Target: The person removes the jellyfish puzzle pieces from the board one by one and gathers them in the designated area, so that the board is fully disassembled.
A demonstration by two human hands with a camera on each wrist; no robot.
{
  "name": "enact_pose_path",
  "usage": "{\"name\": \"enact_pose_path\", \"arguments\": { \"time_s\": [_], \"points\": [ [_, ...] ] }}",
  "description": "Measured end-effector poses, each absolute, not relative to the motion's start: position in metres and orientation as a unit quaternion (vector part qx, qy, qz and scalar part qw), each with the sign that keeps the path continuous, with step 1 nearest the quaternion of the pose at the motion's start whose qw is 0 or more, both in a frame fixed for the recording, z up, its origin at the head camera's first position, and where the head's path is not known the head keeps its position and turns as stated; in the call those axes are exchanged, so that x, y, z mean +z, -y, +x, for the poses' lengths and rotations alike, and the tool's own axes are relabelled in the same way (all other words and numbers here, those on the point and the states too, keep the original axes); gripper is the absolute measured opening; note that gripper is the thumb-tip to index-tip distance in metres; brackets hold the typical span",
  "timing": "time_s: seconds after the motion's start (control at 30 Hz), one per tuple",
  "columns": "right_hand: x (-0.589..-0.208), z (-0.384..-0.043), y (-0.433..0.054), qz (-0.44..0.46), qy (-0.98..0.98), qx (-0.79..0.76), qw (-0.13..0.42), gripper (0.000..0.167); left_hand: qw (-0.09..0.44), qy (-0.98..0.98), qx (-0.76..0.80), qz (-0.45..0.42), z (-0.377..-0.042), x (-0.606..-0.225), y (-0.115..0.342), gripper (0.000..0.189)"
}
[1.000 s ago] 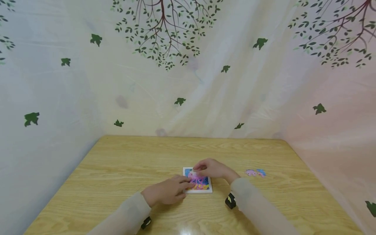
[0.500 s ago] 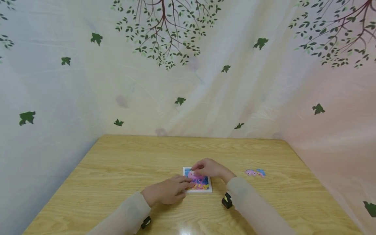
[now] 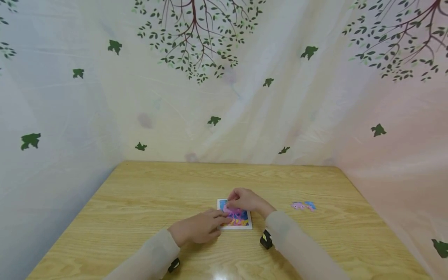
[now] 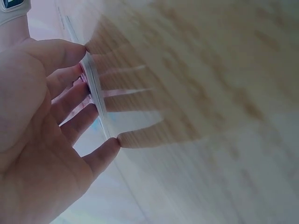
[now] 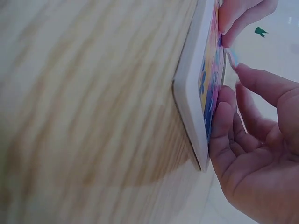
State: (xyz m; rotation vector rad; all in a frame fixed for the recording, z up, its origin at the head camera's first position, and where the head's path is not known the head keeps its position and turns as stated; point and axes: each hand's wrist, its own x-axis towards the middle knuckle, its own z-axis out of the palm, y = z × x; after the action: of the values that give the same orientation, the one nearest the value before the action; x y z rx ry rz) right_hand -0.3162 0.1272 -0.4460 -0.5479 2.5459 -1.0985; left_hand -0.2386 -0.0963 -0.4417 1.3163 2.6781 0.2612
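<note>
Pinching thin piece (image 5: 232, 59): right hand (image 3: 246, 200). Straight-fingered left hand (image 3: 200, 226) partly covers board (image 5: 188, 100); loose pieces (image 3: 298, 206) rightward.

We see wooden table (image 3: 157, 182), light brown, grain running crosswise, far corners rounded. Pale cloth (image 3: 245, 116) hangs behind and on both sides, creased, tinted pinkish on right. We spot branch print (image 3: 195, 23) at top middle, dark red stems spreading downward, small green leaves; similar print (image 3: 407, 31) upper right. Green leaf shapes (image 3: 214, 121) lie scattered across cloth. We note bright glare (image 3: 220, 277) at table's near edge of view.
</note>
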Motion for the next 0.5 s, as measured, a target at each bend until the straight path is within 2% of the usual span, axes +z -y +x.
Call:
{"name": "enact_pose_path", "arguments": {
  "time_s": [0.5],
  "points": [
    [-0.4458, -0.3145, -0.1194, -0.2, -0.873, -0.416, 0.159, 0.015, 0.069, -0.894, 0.086, 0.435, -0.2387, -0.4438, 0.0964, 0.047]
  ]
}}
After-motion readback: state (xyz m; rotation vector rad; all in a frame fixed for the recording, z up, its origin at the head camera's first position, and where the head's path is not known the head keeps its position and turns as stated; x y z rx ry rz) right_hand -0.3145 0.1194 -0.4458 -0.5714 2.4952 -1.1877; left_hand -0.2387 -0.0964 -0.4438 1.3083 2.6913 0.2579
